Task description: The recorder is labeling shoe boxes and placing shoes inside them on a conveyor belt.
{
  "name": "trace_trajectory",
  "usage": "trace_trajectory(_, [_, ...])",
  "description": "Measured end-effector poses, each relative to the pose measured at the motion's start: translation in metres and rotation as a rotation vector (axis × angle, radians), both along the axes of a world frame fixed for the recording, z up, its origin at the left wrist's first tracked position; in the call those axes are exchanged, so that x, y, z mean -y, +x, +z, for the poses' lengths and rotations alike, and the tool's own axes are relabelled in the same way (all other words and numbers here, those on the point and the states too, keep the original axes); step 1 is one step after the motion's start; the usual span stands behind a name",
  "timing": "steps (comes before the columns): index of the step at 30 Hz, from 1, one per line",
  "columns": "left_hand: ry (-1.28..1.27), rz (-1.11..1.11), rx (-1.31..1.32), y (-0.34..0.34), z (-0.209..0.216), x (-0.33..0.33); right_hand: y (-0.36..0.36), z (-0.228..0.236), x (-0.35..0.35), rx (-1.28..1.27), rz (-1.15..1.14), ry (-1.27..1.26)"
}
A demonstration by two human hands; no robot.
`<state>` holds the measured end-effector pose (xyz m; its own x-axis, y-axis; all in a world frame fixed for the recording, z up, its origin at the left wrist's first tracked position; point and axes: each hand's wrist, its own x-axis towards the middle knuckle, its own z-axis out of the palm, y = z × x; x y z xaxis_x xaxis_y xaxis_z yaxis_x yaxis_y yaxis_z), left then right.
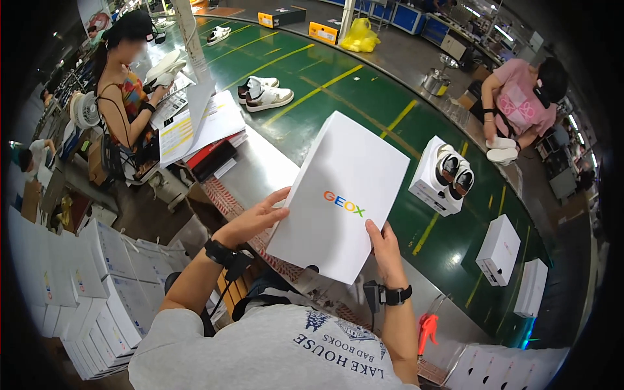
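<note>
White box (338, 195) was held over the near side of the green belt (383, 91) — left hand (259, 216) clasping one edge, right hand (386, 252) pinching the opposite edge, thumb on top — apparently a handling step, the next move seemingly calling for even, two-sided support.

White box (351, 166): single multicoloured word on top, legible. Grey T-shirt (260, 348): dark lettering beside a line drawing. Stacked white cartons (123, 305): small multicoloured lettering. Paper sheets (179, 140): print, too small to read.
</note>
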<state>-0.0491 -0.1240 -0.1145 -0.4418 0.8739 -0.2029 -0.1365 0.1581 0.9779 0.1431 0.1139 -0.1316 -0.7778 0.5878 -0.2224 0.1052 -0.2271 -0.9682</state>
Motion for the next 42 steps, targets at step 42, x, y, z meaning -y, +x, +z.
trace_trajectory(42, [-0.404, 0.644, -0.748, 0.095, 0.022, 0.025, -0.053, 0.068, 0.082, -0.343, 0.514, 0.42])
